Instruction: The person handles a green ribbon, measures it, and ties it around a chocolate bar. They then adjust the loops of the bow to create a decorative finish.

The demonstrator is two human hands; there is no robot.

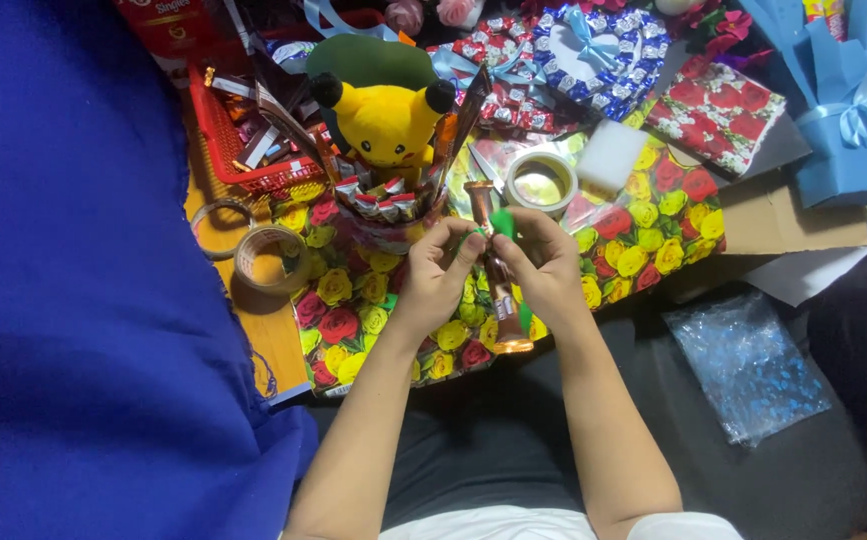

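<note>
- Nearest, both forearms reach forward from the bottom edge and converge, elbows apart, wrists bent slightly inward.
- The left hand (437,275) has its grip pinched together on a bit of green tape (503,222) at the top of a long brown wrapped candy bar (499,285); thumb and forefinger meet, the other fingers curl under.
- The right hand (546,265) mirrors it, grip clamped on the same green strip and the bar's upper part, knuckles up.
- The bar hangs upright between the two hands, above the rose-patterned wrapping paper (654,235), its lower end free.
- It looks light and fairly stiff, though its foil wrapper seems slick and easily crumpled; the upper end, where the tape wraps, seems the surest place to hold. The tape looks thin, soft and stretchy, best kept taut at its ends.
- Just beyond stand a yellow plush toy (386,120) in a candy bouquet and a tape roll (542,182).
- Farther off lie a red basket (244,140) and a blue wrapped bundle (839,110).
</note>
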